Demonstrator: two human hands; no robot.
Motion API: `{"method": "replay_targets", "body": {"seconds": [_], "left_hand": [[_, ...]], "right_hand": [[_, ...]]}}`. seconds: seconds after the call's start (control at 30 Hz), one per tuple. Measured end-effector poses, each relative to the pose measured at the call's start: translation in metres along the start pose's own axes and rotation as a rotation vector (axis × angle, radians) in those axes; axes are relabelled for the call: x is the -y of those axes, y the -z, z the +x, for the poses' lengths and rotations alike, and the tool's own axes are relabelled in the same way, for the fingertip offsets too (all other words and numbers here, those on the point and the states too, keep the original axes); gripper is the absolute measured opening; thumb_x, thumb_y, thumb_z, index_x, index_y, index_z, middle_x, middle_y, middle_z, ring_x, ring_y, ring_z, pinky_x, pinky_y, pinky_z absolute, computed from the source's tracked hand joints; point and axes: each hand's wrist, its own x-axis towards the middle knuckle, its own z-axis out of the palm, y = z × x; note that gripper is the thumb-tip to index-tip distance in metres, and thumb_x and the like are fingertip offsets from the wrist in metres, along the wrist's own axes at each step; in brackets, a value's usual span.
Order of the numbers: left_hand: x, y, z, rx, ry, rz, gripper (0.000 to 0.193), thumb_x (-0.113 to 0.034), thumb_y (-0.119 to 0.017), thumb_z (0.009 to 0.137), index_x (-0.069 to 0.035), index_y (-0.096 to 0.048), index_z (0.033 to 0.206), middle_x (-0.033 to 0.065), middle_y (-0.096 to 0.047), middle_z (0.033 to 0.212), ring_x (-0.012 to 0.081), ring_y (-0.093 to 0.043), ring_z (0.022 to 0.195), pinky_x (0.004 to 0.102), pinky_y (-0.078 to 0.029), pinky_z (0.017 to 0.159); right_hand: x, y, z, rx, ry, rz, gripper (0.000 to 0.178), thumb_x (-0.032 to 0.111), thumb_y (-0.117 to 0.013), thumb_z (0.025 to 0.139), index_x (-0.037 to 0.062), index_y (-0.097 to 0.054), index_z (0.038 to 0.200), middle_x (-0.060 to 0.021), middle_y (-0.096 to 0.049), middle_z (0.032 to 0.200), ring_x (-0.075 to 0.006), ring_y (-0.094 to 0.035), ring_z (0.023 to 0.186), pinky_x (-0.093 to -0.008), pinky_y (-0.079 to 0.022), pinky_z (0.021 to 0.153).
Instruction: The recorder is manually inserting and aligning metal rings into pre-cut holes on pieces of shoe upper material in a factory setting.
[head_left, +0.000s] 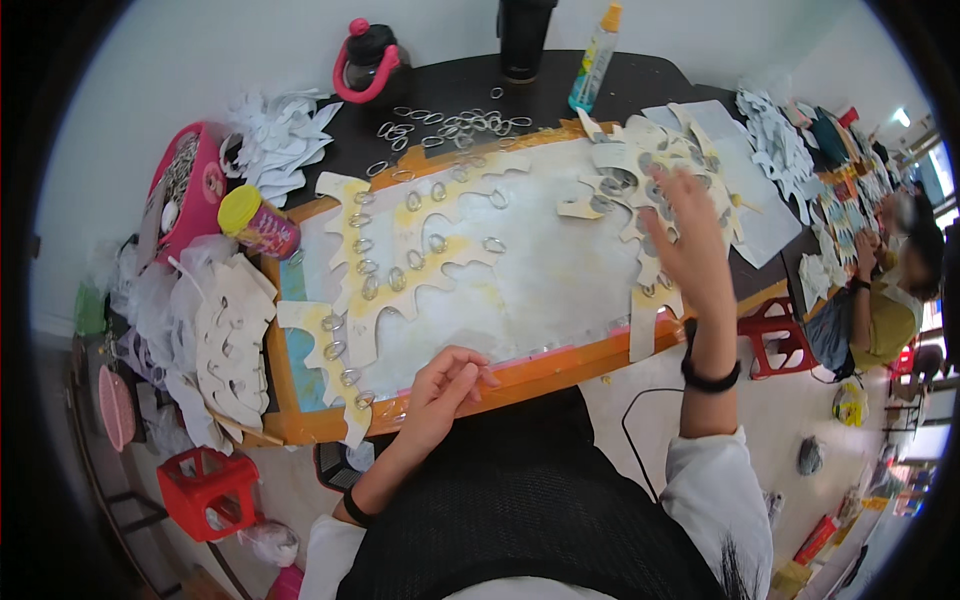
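Note:
At the table's front edge my left hand (pixel 438 397) is closed, its fingers curled in toward the thumb; whatever they may hold is hidden. My right hand (pixel 692 235) is open over the right side of the table, fingers stretched and thumb apart. Under and beside it lies an overlapping heap of cream cut-out pieces (pixel 612 158) with scalloped edges and oval rings. More cream cut-out pieces (pixel 340 268) with yellowish glue stains lie on the left half of the whitish work sheet (pixel 560 290). Metal oval rings (pixel 363 245) sit along their tabs.
Loose rings (pixel 470 125) are scattered at the back, near a spray bottle (pixel 596 60) and a dark tumbler (pixel 523 40). A pink basket (pixel 192 190), a yellow-lidded tub (pixel 258 222) and stacked cut-outs (pixel 235 345) stand left. A co-worker (pixel 885 290) sits at the right beyond a red stool (pixel 778 342).

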Motion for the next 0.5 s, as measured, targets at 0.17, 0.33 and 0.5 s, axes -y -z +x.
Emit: {"method": "replay_targets", "body": {"seconds": [0.17,0.33,0.5], "left_hand": [[0.003,-0.005,0.002,-0.034,-0.023,-0.002,0.017,-0.016,-0.049,0.1,-0.002,-0.057,0.106,0.0058,-0.066,0.092,0.0063,-0.054,0.073,0.0208,-0.045,0.069],[0.004,-0.003,-0.004,-0.13,-0.03,-0.02,0.016,-0.016,-0.05,0.1,-0.002,-0.058,0.104,0.0046,-0.065,0.092,0.0058,-0.054,0.073,0.0212,-0.045,0.068],[0.01,-0.002,-0.002,-0.177,-0.068,-0.076,0.016,-0.014,-0.05,0.1,-0.002,-0.059,0.103,0.0049,-0.066,0.092,0.006,-0.054,0.074,0.0216,-0.046,0.07]], "right_hand": [[0.107,-0.05,-0.061,0.338,0.041,0.244,0.039,0.025,-0.066,0.085,0.0031,-0.06,0.117,-0.0218,-0.052,0.13,-0.0396,-0.05,0.118,-0.0455,-0.042,0.098],[0.144,-0.073,-0.062,0.351,0.198,0.139,0.039,0.03,-0.062,0.086,-0.0001,-0.062,0.112,-0.0209,-0.047,0.137,-0.0392,-0.042,0.128,-0.055,-0.038,0.101],[0.133,-0.09,-0.048,0.435,0.145,0.024,0.039,0.028,-0.056,0.091,0.0002,-0.06,0.118,-0.0198,-0.045,0.139,-0.0406,-0.039,0.13,-0.0592,-0.035,0.102]]}}
